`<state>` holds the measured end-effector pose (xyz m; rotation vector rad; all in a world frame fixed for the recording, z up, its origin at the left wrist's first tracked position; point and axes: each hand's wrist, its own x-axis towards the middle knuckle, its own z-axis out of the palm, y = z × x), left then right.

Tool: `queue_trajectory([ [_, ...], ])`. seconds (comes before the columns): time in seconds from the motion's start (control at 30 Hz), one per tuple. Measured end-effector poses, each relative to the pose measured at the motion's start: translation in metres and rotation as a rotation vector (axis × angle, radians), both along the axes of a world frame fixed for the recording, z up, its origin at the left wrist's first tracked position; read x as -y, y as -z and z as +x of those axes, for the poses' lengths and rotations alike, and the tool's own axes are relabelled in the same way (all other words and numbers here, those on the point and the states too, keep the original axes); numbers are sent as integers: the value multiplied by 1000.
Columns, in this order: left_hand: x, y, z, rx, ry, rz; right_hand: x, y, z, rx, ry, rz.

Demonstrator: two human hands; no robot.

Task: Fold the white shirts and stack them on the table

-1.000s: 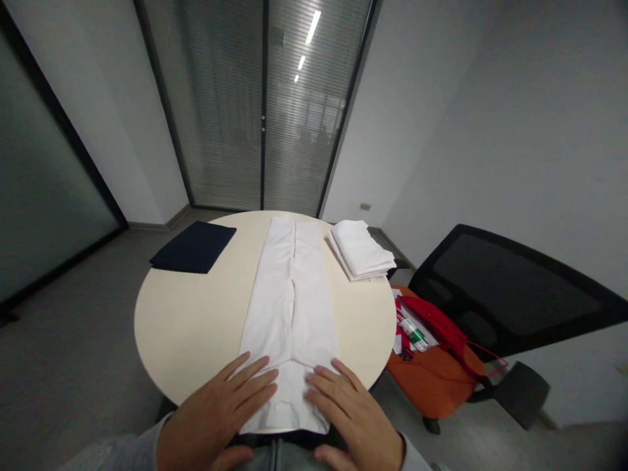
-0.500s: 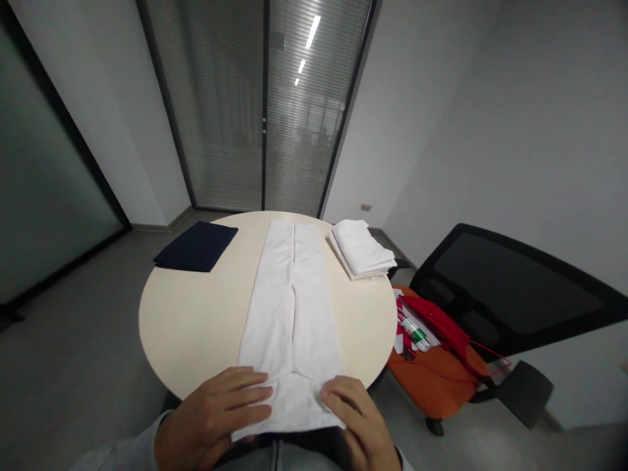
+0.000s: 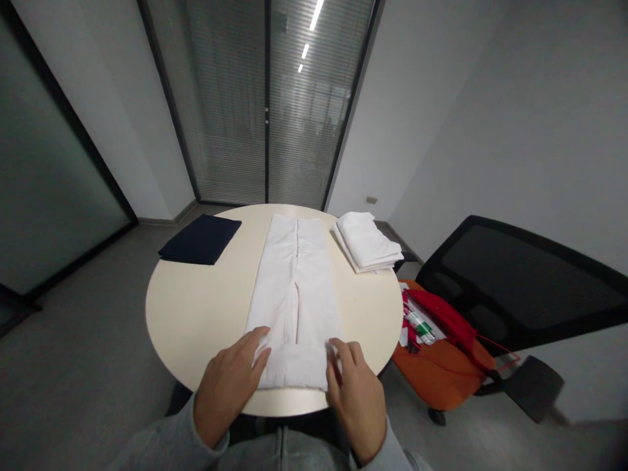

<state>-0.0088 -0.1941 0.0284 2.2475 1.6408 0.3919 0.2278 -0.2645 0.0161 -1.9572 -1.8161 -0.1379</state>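
A long white cloth lies lengthwise on the table, its two sides meeting along a middle seam that gapes partway down. Its near end is turned over into a flat band close to the table's front edge. My left hand grips the left end of this band, thumb and fingers around the edge. At the opposite end, my right hand holds the band with curled fingers. Some fingertips are hidden behind the cloth.
The round cream table bears a folded dark blue cloth at far left and a stack of folded white cloths at far right. An orange-seated chair stands at right, holding a red bag and a plastic bottle.
The near end of the white cloth has been folded away from me into a band. Both hands have moved forward with it, from lying at its near corners to holding the band's ends.
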Motion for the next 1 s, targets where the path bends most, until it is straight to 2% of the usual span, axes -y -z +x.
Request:
queue_trajectory([
  [0.1,-1,1,0,-31,27,15,5,-11,-4,126,-45,77],
  [0.17,-3,-2,-1,24,35,-31,12,-19,-7,170,-187,166],
  [0.27,-7,-7,-5,254,13,-138,21,-25,-14,209,-462,196],
  [0.33,-8,-8,-11,492,-5,-218,23,-22,-16,243,-525,156],
  [0.43,-6,-4,-24,732,7,-272,21,-12,-16,296,-490,111],
  [0.6,6,7,-38,543,54,-178,20,3,-12,308,-479,120],
  [0.73,11,3,-38,496,26,-122,24,5,-6,287,-545,105],
  [0.8,12,-3,-38,531,50,-151,26,6,-1,208,-531,141],
  [0.87,16,-7,-41,539,120,-155,26,8,5,72,-424,191],
  [0.93,21,-7,-44,475,216,-91,24,10,13,-70,-311,184],
  [1.0,27,-4,-46,370,308,7,21,12,22,-184,-296,103],
])
